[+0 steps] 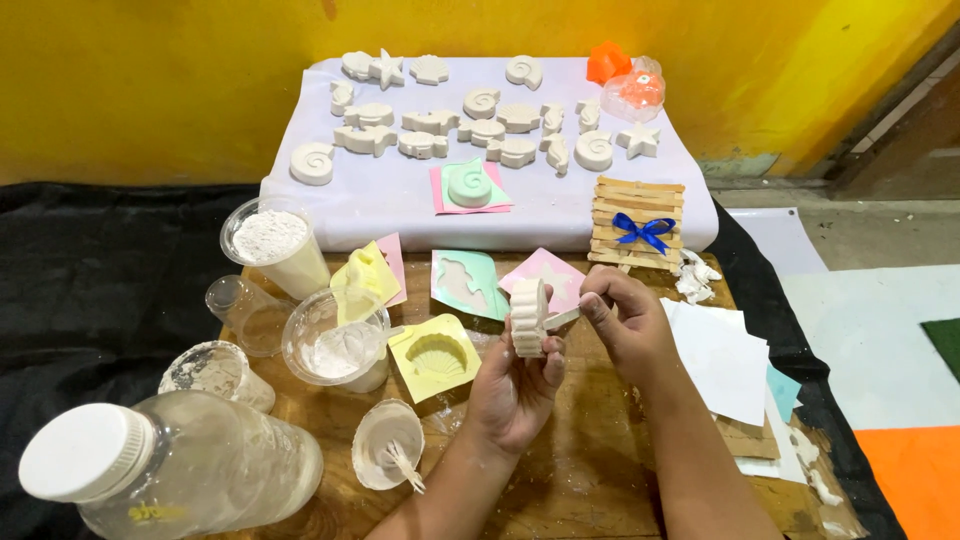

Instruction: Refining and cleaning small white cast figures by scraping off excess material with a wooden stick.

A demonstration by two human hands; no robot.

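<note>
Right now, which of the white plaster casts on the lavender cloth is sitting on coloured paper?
The spiral shell cast near the cloth's front edge: it alone rests on pink and green paper squares; the others lie directly on cloth.

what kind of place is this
Probably a home craft corner for plaster casting. Finished white sea-shaped casts dry on a cloth-covered stand, coloured moulds and cups of white powder sit on the wooden board, and the hands hold a fresh cast.

We see cups (335, 340), bottle (170, 465) blocking left; molds (435, 355) ahead; bare wood (590, 470) near hands = free path; paper (725, 365) right.
</note>
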